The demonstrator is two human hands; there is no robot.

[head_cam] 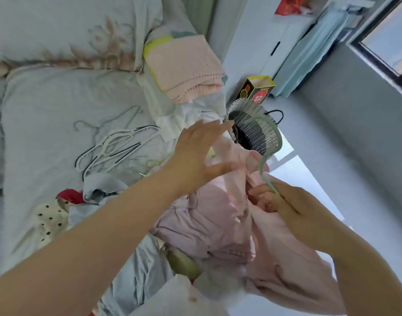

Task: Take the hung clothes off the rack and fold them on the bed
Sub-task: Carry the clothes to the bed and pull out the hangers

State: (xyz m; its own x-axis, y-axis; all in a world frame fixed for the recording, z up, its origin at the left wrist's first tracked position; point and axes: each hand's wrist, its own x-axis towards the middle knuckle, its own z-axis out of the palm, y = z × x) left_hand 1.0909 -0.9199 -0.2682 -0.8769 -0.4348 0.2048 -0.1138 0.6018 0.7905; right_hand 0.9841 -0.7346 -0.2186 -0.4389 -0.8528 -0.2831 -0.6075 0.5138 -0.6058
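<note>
— What takes up most of the view?
— The bed [58, 99], on the left. Loose clothes are strewn along its near edge and bare hangers [113, 144] are heaped mid-bed.
— And the shirt?
— The pink shirt [213, 220] is held up, bunched, over the bed's near right edge. Its long axis runs from the collar at the far end down toward the person, with the tail lowest at the right.
— The hands?
— The left hand [195, 156] hovers over the collar end, grip released and fingers straight and spread. Blur hides any contact. The right hand [284, 206] has its grip clenched on the green hanger [263, 176] at the neck opening.
— Which way does it point?
— Its stem slants up and away from that hand, with the hook toward the basket [252, 131] on the floor.
</note>
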